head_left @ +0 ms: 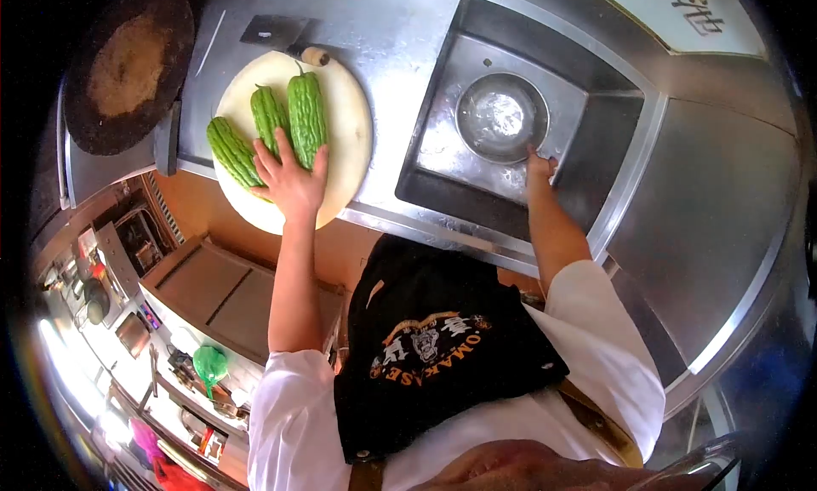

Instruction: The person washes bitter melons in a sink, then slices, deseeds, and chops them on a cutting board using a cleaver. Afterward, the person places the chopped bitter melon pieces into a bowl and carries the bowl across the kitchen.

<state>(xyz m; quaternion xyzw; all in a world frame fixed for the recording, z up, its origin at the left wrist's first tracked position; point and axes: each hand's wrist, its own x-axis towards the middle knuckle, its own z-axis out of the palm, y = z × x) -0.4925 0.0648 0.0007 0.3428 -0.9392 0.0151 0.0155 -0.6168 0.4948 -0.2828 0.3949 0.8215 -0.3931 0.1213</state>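
Three green bitter melons lie side by side on a round, pale cutting board: a left one (pixel 230 151), a middle one (pixel 268 112) and a right one (pixel 307 121). The board (pixel 349 117) sits on the steel counter. My left hand (pixel 294 185) is open over the lower ends of the melons, its fingers spread and touching them. In the sink (pixel 434 142) stands a round metal bowl (pixel 502 117) with a shiny, wet-looking inside. My right hand (pixel 539 166) is closed at its lower right rim, fingers partly hidden.
A cleaver (pixel 274 30) with a wooden handle lies just behind the board. At the far left is a large dark wok (pixel 128 65). A steel surface (pixel 706 210) extends right of the sink. Shelves with kitchen items stand at lower left, including a green bag (pixel 209 365).
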